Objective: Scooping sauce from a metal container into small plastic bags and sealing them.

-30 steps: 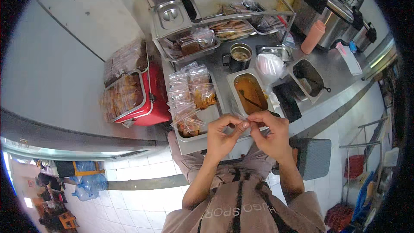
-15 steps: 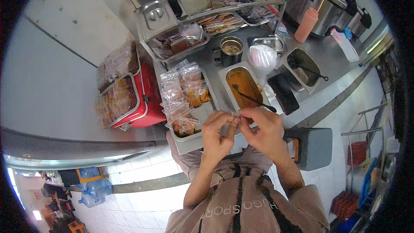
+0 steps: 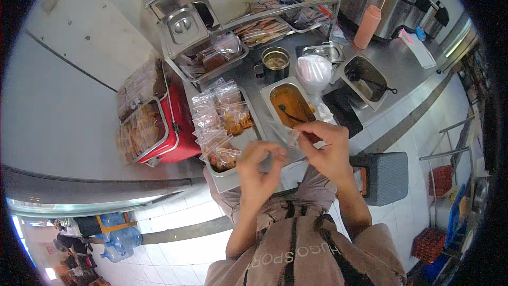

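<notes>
The bag [image 3: 284,132] is colourless, the sauce [image 3: 298,100] orange-brown, the shirt [image 3: 307,238] brown (streaked black).

Pale, marked wall [image 3: 79,37] at 10 o'clock, smooth grey panel [image 3: 69,119] at 9. Steel counter [image 3: 399,82] at 2, tube-framed steel rack [image 3: 233,21] at 12. Grey box-shaped seat [image 3: 389,180] at 4, metal-tube stand [image 3: 444,156] at 3. White tiled floor [image 3: 201,257] at 7, dark band [image 3: 190,230] crossing it. Bright light patch [image 3: 51,273] at 8.
</notes>
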`<action>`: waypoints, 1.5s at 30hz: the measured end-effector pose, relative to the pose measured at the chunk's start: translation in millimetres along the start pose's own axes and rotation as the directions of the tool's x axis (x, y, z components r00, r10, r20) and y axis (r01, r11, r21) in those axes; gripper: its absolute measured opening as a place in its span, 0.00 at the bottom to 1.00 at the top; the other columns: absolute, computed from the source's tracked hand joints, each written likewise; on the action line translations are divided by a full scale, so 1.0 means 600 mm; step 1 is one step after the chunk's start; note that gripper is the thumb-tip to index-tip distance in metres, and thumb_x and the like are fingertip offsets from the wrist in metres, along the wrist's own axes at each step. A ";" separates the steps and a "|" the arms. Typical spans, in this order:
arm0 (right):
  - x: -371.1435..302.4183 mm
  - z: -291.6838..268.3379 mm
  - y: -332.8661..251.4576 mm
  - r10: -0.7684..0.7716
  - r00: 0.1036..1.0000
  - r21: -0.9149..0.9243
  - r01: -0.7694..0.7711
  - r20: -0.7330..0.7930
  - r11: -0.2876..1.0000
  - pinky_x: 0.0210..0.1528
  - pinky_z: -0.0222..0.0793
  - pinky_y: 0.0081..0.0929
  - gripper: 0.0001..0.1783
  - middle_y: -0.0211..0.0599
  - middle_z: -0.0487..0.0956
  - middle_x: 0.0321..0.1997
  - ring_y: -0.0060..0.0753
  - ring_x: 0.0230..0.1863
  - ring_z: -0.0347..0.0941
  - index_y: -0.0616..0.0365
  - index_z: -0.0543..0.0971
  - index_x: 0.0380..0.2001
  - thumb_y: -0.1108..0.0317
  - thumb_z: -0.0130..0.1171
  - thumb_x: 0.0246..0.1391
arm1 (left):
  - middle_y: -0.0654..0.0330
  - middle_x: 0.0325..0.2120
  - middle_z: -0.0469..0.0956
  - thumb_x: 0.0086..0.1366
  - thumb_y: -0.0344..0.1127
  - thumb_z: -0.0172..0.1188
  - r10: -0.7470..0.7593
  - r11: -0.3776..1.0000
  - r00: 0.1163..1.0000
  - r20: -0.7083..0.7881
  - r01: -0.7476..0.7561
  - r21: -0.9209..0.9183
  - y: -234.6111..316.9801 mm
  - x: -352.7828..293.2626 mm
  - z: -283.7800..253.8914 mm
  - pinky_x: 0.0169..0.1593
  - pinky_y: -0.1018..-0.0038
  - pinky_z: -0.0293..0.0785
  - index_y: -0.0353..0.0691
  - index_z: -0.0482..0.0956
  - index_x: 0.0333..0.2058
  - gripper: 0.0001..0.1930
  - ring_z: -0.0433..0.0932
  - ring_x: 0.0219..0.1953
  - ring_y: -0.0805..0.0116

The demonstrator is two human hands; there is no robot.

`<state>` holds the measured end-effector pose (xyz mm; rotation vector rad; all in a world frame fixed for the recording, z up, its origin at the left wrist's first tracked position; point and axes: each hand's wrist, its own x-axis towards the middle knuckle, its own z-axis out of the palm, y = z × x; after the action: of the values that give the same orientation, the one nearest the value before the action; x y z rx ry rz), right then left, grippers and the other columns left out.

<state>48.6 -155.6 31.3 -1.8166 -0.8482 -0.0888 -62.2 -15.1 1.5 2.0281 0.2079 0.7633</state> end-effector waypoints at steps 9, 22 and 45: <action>0.000 -0.015 -0.002 0.310 0.940 0.399 -0.340 0.139 0.852 0.31 0.72 0.17 0.04 0.30 0.84 0.31 0.13 0.30 0.76 0.65 0.82 0.34 0.80 0.64 0.54 | 0.64 0.30 0.82 0.65 0.25 0.64 -0.454 0.582 0.884 0.108 0.386 -0.716 -0.045 0.020 -0.008 0.39 0.79 0.74 0.33 0.75 0.56 0.21 0.78 0.33 0.76; 0.012 -0.049 0.014 0.181 0.906 0.127 -0.246 0.382 0.961 0.32 0.70 0.22 0.14 0.35 0.83 0.31 0.23 0.30 0.77 0.60 0.87 0.38 0.79 0.70 0.45 | 0.50 0.52 0.77 0.52 0.33 0.74 -0.006 0.984 0.999 -0.051 0.015 0.176 0.048 0.025 -0.041 0.63 0.58 0.62 0.37 0.69 0.63 0.39 0.73 0.58 0.56; 0.005 -0.078 0.007 0.035 0.999 -0.453 -0.015 0.035 0.892 0.31 0.76 0.32 0.16 0.46 0.83 0.36 0.42 0.33 0.81 0.60 0.82 0.38 0.66 0.74 0.46 | 0.55 0.44 0.80 0.48 0.37 0.75 0.051 0.977 0.968 0.245 -0.099 0.190 0.008 0.000 -0.029 0.62 0.53 0.62 0.41 0.78 0.49 0.28 0.76 0.52 0.54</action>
<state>68.3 -194.6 48.8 -2.2732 -0.8847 -0.2503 -73.4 -5.2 11.8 2.3104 0.0713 0.5544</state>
